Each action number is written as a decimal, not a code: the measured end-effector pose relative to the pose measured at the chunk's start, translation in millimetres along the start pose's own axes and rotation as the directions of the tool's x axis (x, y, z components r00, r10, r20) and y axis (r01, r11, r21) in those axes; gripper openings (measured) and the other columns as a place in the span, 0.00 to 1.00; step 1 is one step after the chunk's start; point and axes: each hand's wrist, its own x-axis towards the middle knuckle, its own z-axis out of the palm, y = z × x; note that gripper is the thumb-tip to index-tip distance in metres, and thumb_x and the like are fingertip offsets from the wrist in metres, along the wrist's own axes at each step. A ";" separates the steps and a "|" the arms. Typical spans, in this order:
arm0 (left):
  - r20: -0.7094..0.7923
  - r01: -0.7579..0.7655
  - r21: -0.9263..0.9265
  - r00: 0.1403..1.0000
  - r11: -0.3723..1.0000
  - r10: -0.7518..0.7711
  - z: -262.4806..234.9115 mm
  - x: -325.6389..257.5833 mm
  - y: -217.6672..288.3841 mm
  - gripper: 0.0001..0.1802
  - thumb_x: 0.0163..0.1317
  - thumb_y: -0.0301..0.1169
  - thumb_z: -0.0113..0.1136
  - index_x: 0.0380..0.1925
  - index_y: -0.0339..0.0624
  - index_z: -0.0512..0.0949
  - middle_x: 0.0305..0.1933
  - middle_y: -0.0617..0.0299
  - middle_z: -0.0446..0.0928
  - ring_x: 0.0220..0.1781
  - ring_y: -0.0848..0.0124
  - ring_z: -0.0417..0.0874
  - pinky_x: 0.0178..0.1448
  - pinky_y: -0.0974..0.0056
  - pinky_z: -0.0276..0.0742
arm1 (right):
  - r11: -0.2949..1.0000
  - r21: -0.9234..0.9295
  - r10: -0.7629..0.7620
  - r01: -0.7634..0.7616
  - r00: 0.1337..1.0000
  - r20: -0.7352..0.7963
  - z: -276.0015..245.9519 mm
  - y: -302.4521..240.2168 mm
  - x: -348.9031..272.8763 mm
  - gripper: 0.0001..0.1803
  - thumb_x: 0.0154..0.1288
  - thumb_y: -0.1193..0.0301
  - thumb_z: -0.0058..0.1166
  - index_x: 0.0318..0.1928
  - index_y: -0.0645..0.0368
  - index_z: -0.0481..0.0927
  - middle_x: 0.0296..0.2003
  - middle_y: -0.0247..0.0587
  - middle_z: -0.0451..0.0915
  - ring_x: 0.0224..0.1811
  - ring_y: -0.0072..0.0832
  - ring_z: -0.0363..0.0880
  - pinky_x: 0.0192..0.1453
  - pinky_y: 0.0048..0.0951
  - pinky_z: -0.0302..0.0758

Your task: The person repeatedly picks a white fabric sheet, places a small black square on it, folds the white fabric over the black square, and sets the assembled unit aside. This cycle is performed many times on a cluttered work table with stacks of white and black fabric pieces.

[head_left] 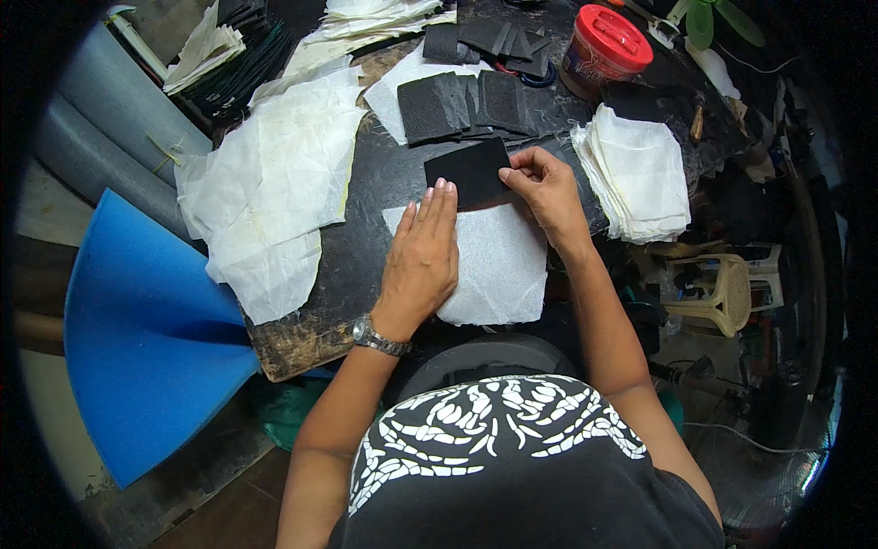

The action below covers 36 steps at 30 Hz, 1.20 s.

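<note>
The left hand [422, 256] lies flat, fingers together, pressing a white fabric square [494, 265] onto the dark counter [384, 183]. The right hand [547, 188] pinches the right edge of a black rectangular patch [468, 172], its grip closed on it, the patch lying across the square's far edge. Judging by this, one pairing is being lined up. Many pieces seem left: a white stack [640, 174] at right, dark patches [462, 102] farther off, loose white sheets [274, 183] at left. A red-lidded tub [604, 46] stands far right. Whether the patch is stuck down cannot be told; the counter's far edge is dim.
</note>
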 end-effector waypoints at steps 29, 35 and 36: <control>0.079 0.039 0.182 0.995 0.983 -0.054 -1.7 -2.1 8.4 0.34 0.67 0.31 0.49 0.73 0.36 0.57 0.77 0.46 0.57 0.77 0.56 0.60 0.77 0.49 0.53 | 0.343 -0.838 -0.461 0.425 0.853 0.244 4.8 14.6 -62.0 0.23 0.60 0.79 0.47 0.58 0.73 0.71 0.56 0.57 0.77 0.61 0.45 0.74 0.66 0.47 0.66; -0.123 0.191 -0.238 0.967 0.952 -0.224 -5.6 -8.0 -0.3 0.40 0.66 0.27 0.48 0.75 0.30 0.43 0.79 0.37 0.46 0.80 0.47 0.49 0.79 0.47 0.45 | 0.575 -0.780 -0.396 0.248 0.918 0.000 -15.0 12.3 -38.9 0.13 0.66 0.68 0.56 0.47 0.62 0.76 0.42 0.51 0.71 0.46 0.49 0.70 0.52 0.45 0.68; -0.119 0.192 -0.231 0.968 0.954 -0.223 -6.2 -9.4 -1.5 0.39 0.65 0.25 0.48 0.74 0.28 0.45 0.78 0.38 0.47 0.80 0.46 0.48 0.80 0.46 0.45 | 0.579 -0.775 -0.379 0.254 0.925 0.019 -10.6 12.0 -37.6 0.12 0.65 0.68 0.57 0.45 0.62 0.75 0.42 0.51 0.71 0.46 0.49 0.69 0.51 0.45 0.68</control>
